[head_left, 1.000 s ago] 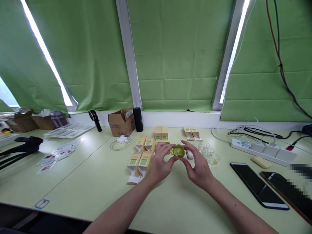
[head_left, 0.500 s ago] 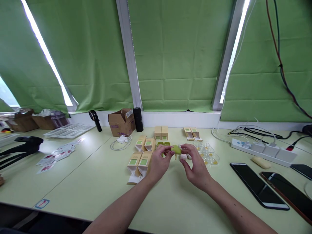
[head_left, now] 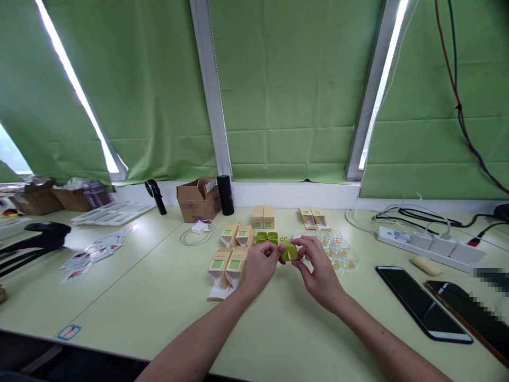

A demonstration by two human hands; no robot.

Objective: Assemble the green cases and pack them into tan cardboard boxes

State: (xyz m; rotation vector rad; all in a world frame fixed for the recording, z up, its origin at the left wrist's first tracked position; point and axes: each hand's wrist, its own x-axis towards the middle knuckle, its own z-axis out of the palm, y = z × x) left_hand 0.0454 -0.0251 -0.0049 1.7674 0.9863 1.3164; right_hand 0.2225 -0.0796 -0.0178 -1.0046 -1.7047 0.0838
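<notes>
My left hand [head_left: 262, 263] and my right hand [head_left: 318, 268] pinch a small green piece [head_left: 289, 252] between them, above the middle of the table. Its broad face is turned toward me, with a pale mark or stick at its centre. Green square containers [head_left: 266, 237] sit just behind my left hand. Open kraft boxes with green labels [head_left: 234, 261] stand left of that hand. Several clear cups with yellow bottoms [head_left: 338, 252] are grouped right of my right hand. Some white items behind my right fingers are mostly hidden.
Closed kraft boxes [head_left: 263, 217] and two open ones [head_left: 313, 218] stand farther back. A cardboard box [head_left: 198, 200] and black bottle [head_left: 225, 195] are back left. At right lie a power strip [head_left: 429, 245] and phones [head_left: 423, 303]. A white cable [head_left: 197, 232] is coiled at left.
The green piece has been tilted so its broad face shows, and it sits slightly lower. My left hand has shifted a little, showing more of the green containers behind it.
</notes>
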